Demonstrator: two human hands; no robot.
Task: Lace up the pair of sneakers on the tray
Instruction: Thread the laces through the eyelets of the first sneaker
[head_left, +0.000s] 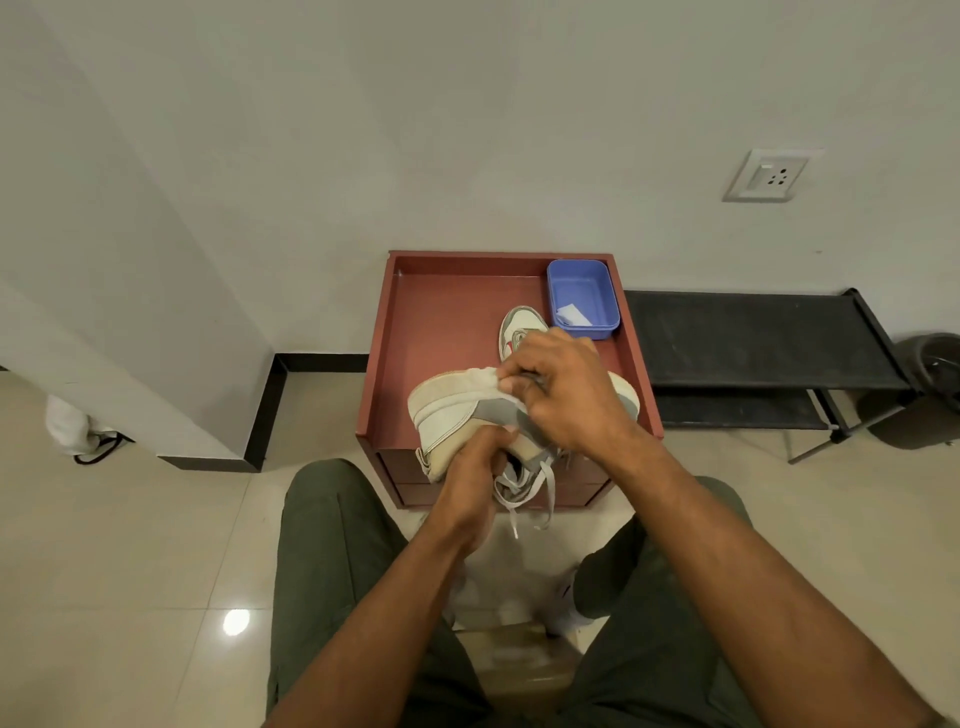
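Observation:
A white and grey sneaker (452, 410) is held on its side over the near edge of the red-brown tray (441, 332). My left hand (475, 478) grips it from below near the opening. My right hand (566, 389) pinches its upper edge from above. Grey laces (545, 493) hang loose beneath the shoe. The second sneaker (519, 327) lies flat on the tray behind my right hand, partly hidden by it.
A blue plastic tub (582, 296) with a white scrap inside sits in the tray's far right corner. The tray rests on a small cabinet against the wall. A black low rack (753, 343) stands to the right. My knees flank the cabinet.

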